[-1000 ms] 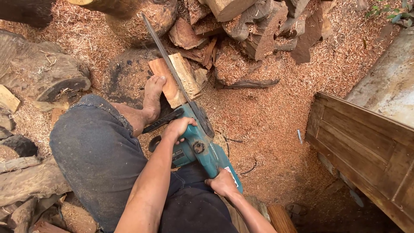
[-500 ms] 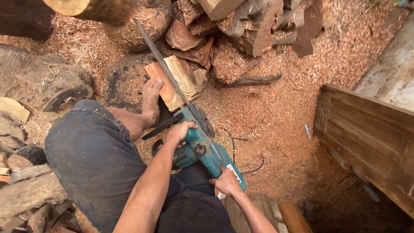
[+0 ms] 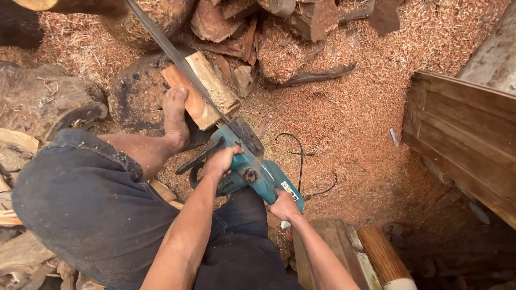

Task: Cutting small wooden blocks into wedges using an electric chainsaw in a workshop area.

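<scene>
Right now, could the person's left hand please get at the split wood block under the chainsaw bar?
Probably not freely. The left hand grips the chainsaw front handle, and the guide bar lies across the wood block, whose near end the bare foot pins down.

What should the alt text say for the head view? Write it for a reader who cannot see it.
A person's left hand and right hand grip a teal chainsaw, its long bar lying across a split, pale wooden block pinned by a bare foot. Reddish sawdust and cut logs surround them.
</scene>
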